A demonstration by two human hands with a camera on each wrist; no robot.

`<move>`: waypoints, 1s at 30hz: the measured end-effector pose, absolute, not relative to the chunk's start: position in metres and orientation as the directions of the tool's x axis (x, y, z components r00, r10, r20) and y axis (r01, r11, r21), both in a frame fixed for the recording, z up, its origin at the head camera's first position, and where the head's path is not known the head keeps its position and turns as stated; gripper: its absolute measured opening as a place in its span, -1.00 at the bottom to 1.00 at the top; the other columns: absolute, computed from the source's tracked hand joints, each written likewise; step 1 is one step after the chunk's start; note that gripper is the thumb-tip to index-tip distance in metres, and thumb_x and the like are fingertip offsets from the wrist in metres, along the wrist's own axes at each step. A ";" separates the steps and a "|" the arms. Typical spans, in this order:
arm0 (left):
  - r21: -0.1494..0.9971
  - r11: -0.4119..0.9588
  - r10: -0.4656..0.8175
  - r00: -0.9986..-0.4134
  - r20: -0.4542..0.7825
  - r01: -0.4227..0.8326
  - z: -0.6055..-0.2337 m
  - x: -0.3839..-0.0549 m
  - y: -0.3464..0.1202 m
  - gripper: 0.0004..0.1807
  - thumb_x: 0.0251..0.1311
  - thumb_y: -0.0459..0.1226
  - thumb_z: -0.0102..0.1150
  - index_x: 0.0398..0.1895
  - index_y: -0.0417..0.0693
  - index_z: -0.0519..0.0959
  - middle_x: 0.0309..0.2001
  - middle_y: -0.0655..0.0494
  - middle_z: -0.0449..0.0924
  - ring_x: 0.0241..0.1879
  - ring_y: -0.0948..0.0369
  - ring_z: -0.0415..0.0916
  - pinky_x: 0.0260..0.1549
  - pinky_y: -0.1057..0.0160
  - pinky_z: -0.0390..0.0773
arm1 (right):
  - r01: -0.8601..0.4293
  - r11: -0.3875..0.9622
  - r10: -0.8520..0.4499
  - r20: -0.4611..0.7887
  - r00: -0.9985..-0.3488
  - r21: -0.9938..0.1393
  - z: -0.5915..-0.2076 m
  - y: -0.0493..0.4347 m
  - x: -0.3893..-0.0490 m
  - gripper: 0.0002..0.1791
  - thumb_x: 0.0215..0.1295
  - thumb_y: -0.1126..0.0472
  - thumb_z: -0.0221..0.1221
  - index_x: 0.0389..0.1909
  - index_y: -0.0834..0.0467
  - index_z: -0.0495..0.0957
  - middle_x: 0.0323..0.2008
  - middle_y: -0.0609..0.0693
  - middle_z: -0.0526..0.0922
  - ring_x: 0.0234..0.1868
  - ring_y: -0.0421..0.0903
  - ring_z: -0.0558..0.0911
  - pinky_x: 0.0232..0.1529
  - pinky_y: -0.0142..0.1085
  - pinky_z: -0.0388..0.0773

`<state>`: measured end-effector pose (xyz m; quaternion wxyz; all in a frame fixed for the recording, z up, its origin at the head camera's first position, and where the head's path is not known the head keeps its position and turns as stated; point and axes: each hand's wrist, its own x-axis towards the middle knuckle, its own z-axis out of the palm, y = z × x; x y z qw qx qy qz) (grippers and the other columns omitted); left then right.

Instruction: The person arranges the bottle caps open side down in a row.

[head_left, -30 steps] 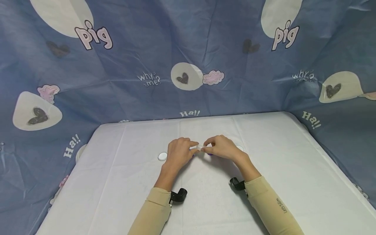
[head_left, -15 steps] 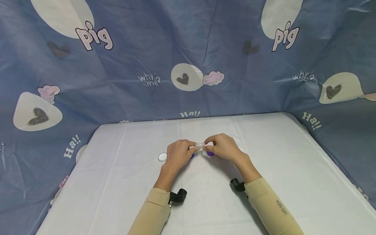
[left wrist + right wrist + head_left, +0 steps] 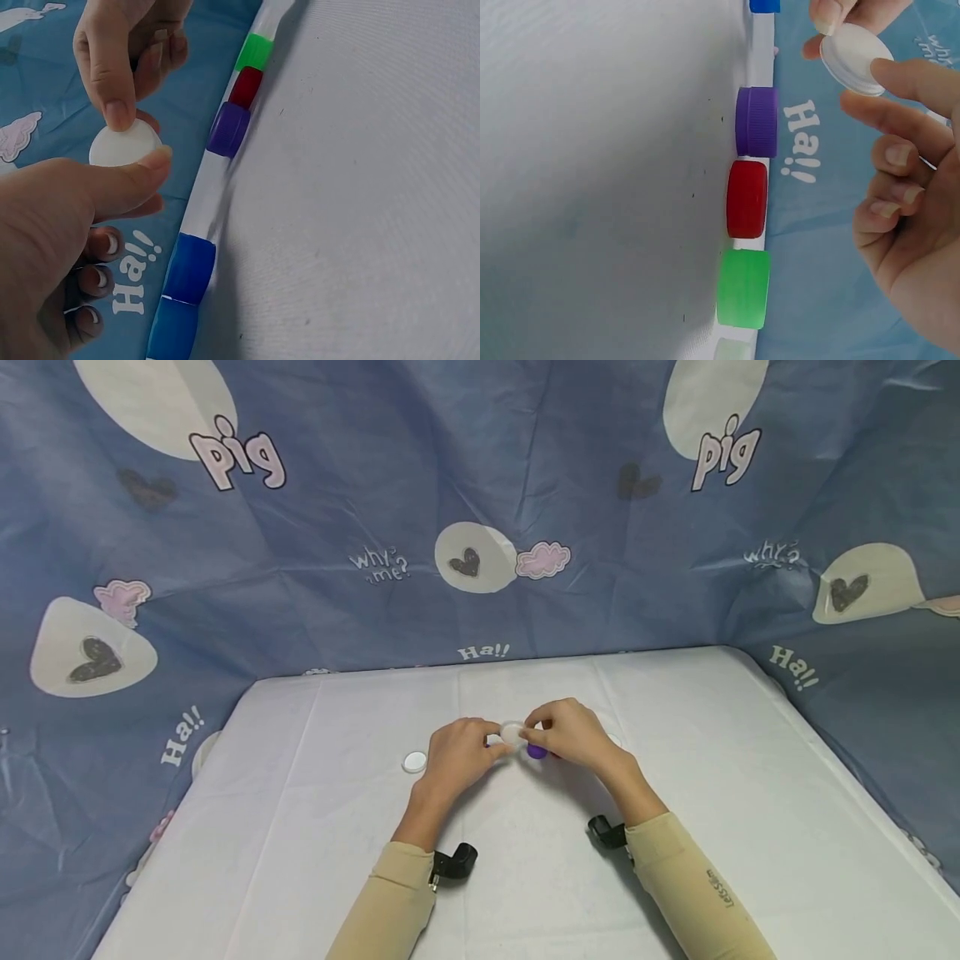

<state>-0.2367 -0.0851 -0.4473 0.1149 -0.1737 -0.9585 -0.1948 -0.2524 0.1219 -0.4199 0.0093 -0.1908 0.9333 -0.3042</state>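
Round white cap (image 3: 855,60), thin rim, tilted, pinched at its edges by both hands (image 3: 459,750)

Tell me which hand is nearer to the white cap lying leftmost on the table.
Left. The left hand is just right of the white cap; the right hand is farther right, beyond the left hand.

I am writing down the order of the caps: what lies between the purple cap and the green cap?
A red cap lies between the purple cap and the green cap; the right wrist view shows it.
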 end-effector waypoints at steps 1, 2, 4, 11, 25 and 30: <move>0.325 0.865 0.291 -0.911 0.292 0.381 -0.447 -0.237 -0.085 -0.76 0.03 0.17 0.39 -0.41 0.31 0.72 -0.40 0.27 0.68 -0.44 0.26 0.51 -0.53 0.23 0.39 | -0.343 0.731 -0.364 0.088 -0.927 -0.590 -0.420 0.122 -0.253 -0.79 0.23 -0.03 0.31 -0.26 0.00 0.77 -0.63 -0.13 0.59 -0.63 -0.21 0.50 -0.53 -0.30 0.41; 0.317 0.867 0.294 -0.908 0.298 0.385 -0.447 -0.237 -0.085 -0.76 0.01 0.16 0.41 -0.37 0.31 0.74 -0.39 0.25 0.70 -0.43 0.25 0.53 -0.53 0.22 0.40 | -0.334 0.718 -0.366 0.077 -0.928 -0.610 -0.420 0.123 -0.253 -0.80 0.23 -0.02 0.31 -0.28 0.00 0.77 -0.63 -0.12 0.60 -0.64 -0.20 0.50 -0.53 -0.30 0.41; 0.290 0.874 0.297 -0.902 0.314 0.389 -0.447 -0.237 -0.085 -0.72 -0.01 0.18 0.41 -0.29 0.34 0.76 -0.37 0.26 0.72 -0.40 0.23 0.57 -0.52 0.21 0.43 | -0.320 0.691 -0.372 0.061 -0.926 -0.648 -0.420 0.124 -0.253 -0.83 0.23 0.00 0.31 -0.33 0.00 0.76 -0.60 -0.10 0.63 -0.60 -0.20 0.50 -0.53 -0.30 0.42; 0.244 0.873 0.311 -0.866 0.390 0.423 -0.446 -0.236 -0.085 -0.59 0.00 0.18 0.39 -0.06 0.36 0.73 -0.40 0.25 0.70 -0.39 0.23 0.59 -0.50 0.21 0.48 | -0.249 0.587 -0.384 0.005 -0.923 -0.771 -0.421 0.129 -0.255 -0.83 0.24 0.05 0.29 -0.35 0.04 0.76 -0.34 0.04 0.76 -0.33 -0.15 0.57 -0.29 -0.30 0.50; 0.157 0.841 0.366 -0.757 0.541 0.518 -0.446 -0.237 -0.087 -0.52 -0.01 0.12 0.42 0.06 0.38 0.69 -0.61 0.32 0.46 -0.57 0.33 0.34 -0.61 0.34 0.33 | -0.129 0.524 -0.361 -0.083 -0.929 -0.842 -0.423 0.136 -0.258 -0.81 0.27 0.02 0.25 -0.29 0.01 0.77 -0.21 0.03 0.77 -0.19 -0.13 0.57 -0.12 -0.27 0.47; 0.171 0.846 0.352 -0.770 0.531 0.505 -0.446 -0.237 -0.087 -0.55 -0.04 0.21 0.41 -0.04 0.43 0.72 -0.63 0.34 0.45 -0.59 0.34 0.33 -0.61 0.35 0.30 | -0.119 0.539 -0.365 -0.104 -0.925 -0.834 -0.422 0.137 -0.257 -0.76 0.28 0.01 0.23 -0.21 0.05 0.77 -0.19 0.06 0.76 -0.19 -0.13 0.54 -0.14 -0.29 0.45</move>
